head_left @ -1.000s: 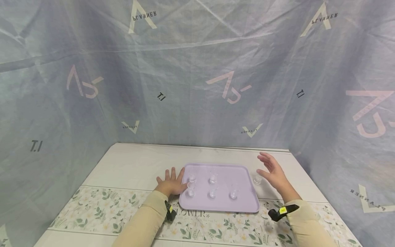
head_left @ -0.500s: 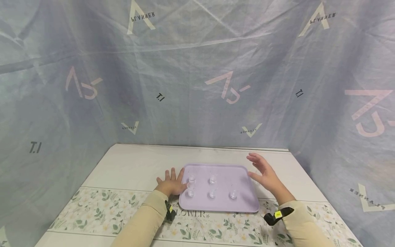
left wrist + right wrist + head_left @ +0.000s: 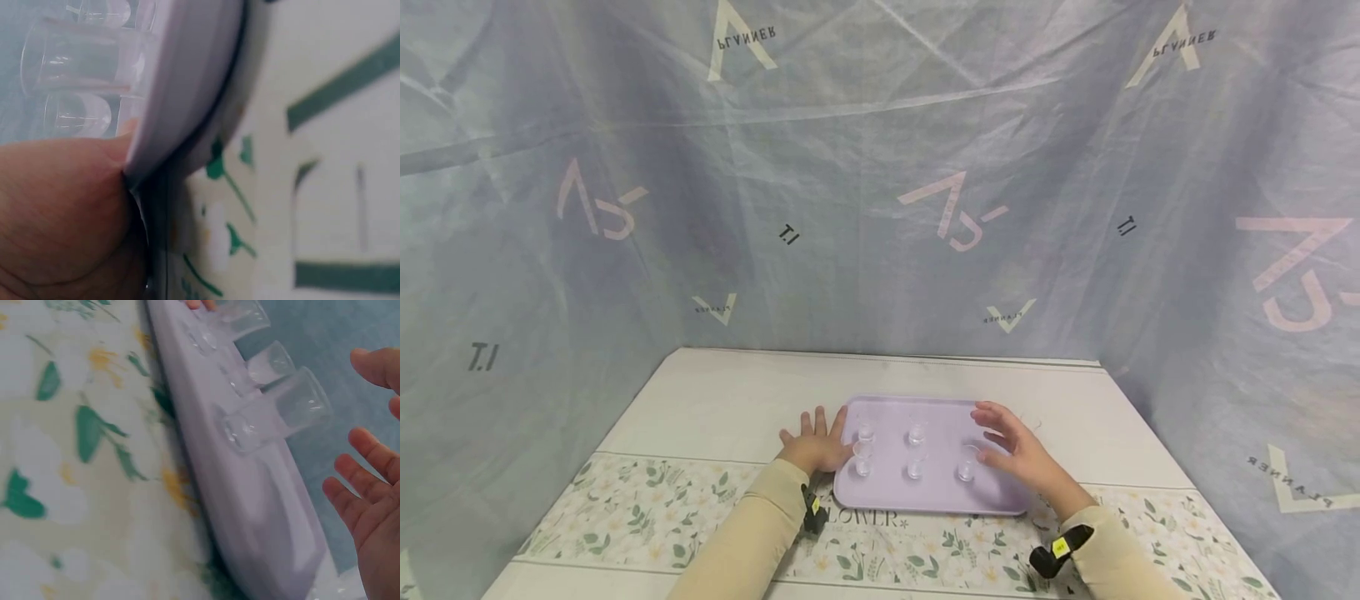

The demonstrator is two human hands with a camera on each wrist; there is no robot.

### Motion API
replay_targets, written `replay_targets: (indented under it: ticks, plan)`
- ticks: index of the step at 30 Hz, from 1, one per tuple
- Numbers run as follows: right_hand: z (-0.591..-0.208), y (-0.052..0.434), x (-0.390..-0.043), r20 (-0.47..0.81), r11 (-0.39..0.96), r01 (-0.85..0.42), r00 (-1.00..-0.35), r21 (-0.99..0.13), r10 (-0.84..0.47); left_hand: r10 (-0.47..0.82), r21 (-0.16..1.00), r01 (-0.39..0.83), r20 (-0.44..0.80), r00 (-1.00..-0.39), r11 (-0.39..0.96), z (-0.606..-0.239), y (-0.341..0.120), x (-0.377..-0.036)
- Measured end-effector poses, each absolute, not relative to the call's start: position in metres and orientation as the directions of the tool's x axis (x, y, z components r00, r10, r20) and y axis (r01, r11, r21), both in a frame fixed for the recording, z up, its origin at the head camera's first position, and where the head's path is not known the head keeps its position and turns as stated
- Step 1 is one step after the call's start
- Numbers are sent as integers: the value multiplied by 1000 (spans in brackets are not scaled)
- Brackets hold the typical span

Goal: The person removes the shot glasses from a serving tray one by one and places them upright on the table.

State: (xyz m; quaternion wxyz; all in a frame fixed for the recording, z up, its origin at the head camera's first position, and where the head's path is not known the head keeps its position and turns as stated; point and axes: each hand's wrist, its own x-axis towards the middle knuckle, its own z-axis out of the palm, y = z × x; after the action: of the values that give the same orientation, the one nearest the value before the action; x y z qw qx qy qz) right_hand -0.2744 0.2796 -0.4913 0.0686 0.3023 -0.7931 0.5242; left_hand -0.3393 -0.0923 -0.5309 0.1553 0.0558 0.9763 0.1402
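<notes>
Several small clear shot glasses stand upright on a lilac tray (image 3: 932, 498). My left hand (image 3: 815, 450) lies with fingers spread at the tray's left edge. Its thumb (image 3: 75, 169) touches the rim beside the nearest shot glass (image 3: 87, 59). Over the tray's right side hovers my right hand (image 3: 1018, 454), fingers apart and gently bent, holding nothing. Closest to it is the front right shot glass (image 3: 966, 468); in the right wrist view a gap separates that shot glass (image 3: 275, 412) from the fingers (image 3: 369, 450). Behind the right hand, another glass beside the tray is almost wholly hidden.
The white table (image 3: 737, 383) has a floral printed band (image 3: 647, 508) along its front part. Grey-blue curtains (image 3: 865, 250) with printed letters enclose the back and both sides. A black wrist camera (image 3: 1060, 550) sits on each sleeve.
My right hand has moved left, from beside the glass right of the tray to above the tray's right side. My left hand and the glasses on the tray have stayed put.
</notes>
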Motion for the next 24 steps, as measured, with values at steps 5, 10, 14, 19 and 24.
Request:
replay_targets:
  ticks: [5,10,14,19,24]
  plan:
    - [-502,275,-273,409,231,-528,-814,-818,-412,159,281,76,-285,-945,957,-531,-93,-341]
    - [-509,270,-273,379,198,-491,-825,-849,-420,156,282,72,-289,-944,957,-530,-94,-341]
    - [-512,267,-270,352,195,-458,-841,-867,-412,163,295,74,-291,-943,953,-531,-95,-340]
    - [-514,266,-267,334,206,-445,-846,-872,-416,166,294,74,-302,-939,953,-531,-97,-339]
    - [-515,265,-267,339,221,-456,-844,-862,-416,168,297,71,-313,-935,952,-530,-97,-340]
